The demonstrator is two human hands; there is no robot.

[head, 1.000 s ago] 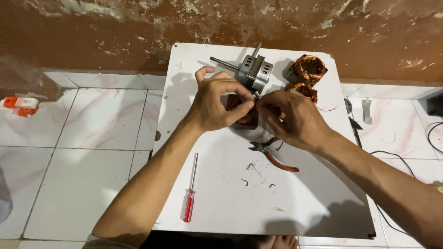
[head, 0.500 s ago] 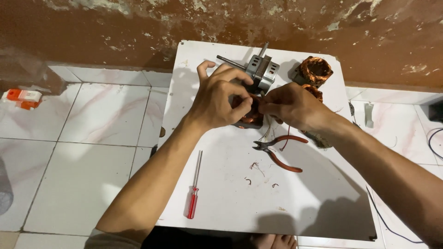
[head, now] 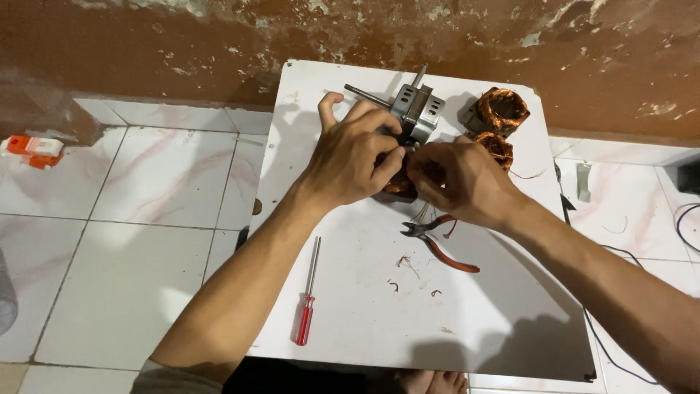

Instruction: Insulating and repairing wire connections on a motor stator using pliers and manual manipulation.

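Note:
Both my hands are closed around a dark motor stator with copper windings on a white board. My left hand covers its left and top side. From the right, my right hand pinches at it with the fingertips. Most of the stator is hidden under my fingers. Just behind my hands stands a grey metal motor housing with a shaft. Thin wires trail from the stator toward red-handled pliers lying below my right hand.
Two more copper-wound coils sit at the board's far right. A red-handled screwdriver lies at the board's left front, with wire scraps nearby. An orange-and-white object lies on the tiled floor left; cables run at right.
The view has shifted slightly, so the board sits lower and more central. My hands stay on the stator, with my right fingers working closer against my left hand.

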